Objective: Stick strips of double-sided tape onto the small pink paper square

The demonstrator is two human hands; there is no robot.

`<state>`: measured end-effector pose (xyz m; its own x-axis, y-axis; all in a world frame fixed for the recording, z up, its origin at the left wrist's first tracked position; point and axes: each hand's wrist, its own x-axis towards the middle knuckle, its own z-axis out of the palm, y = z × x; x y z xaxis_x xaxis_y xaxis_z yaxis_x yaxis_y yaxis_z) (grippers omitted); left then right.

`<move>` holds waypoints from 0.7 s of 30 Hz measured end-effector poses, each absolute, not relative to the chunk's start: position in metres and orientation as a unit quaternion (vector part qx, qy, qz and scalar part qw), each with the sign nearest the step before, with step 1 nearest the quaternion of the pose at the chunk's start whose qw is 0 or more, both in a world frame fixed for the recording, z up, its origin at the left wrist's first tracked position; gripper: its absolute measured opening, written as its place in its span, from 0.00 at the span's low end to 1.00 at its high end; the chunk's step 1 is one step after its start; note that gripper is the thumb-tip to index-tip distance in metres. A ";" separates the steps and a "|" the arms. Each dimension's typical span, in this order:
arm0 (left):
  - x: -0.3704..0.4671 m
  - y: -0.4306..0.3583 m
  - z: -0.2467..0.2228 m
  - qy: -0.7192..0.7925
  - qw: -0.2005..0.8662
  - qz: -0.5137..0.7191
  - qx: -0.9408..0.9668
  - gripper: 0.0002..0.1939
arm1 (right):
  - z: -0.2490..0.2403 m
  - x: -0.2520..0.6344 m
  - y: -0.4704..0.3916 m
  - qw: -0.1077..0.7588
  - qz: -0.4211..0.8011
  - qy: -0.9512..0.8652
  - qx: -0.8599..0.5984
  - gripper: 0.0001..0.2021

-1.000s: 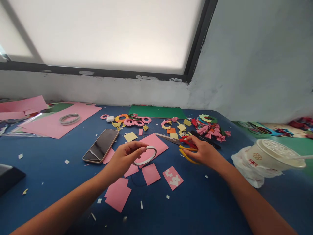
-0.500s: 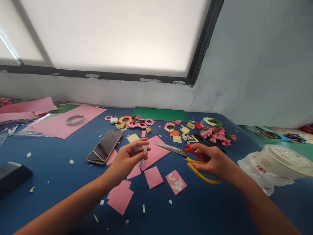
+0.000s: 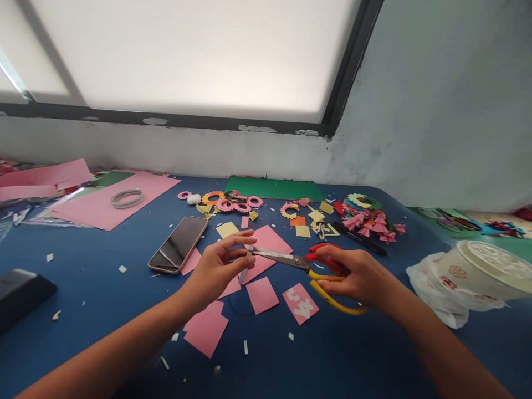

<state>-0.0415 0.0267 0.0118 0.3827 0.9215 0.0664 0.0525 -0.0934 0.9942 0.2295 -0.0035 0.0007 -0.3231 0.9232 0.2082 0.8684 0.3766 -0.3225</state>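
Between the fingertips of my left hand (image 3: 220, 270) is a narrow whitish strip (image 3: 244, 272), probably tape or paper, hanging down. My right hand (image 3: 353, 274) grips scissors (image 3: 332, 296) with one red and one yellow handle. The blade tips reach the upper part of the strip, right by my left fingers. Below the hands lie a larger pink paper sheet (image 3: 272, 241) and a pink square (image 3: 262, 295). A pink card (image 3: 300, 303) with short white pieces on it rests to the right of that square.
A phone (image 3: 178, 244) lies left of my left hand. Paper flowers (image 3: 369, 219) and a black pen (image 3: 366, 241) are at the back right. A tape roll (image 3: 127, 198) sits on pink sheets at the back left. A lidded tub (image 3: 477, 271) stands at right.
The scissors have moved left, so their tips now meet the strip in my left hand. The blades look closer together. My left hand has barely moved.
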 end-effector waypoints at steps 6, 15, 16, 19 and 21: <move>-0.041 0.026 0.013 0.397 0.529 0.395 0.638 0.15 | 0.001 0.228 -0.004 0.176 0.065 -0.816 -0.547 0.15; -0.043 0.031 0.004 0.385 0.523 0.413 0.638 0.16 | -0.001 0.227 -0.006 0.151 0.049 -0.824 -0.544 0.14; -0.043 0.031 0.004 0.383 0.522 0.413 0.641 0.17 | -0.001 0.226 -0.006 0.150 0.049 -0.823 -0.546 0.14; -0.045 0.031 0.003 0.387 0.468 0.405 0.684 0.17 | -0.001 0.229 -0.002 0.151 0.044 -0.802 -0.577 0.17; -0.047 0.033 0.001 0.411 0.366 0.385 0.741 0.15 | -0.003 0.234 0.003 0.144 0.030 -0.776 -0.613 0.19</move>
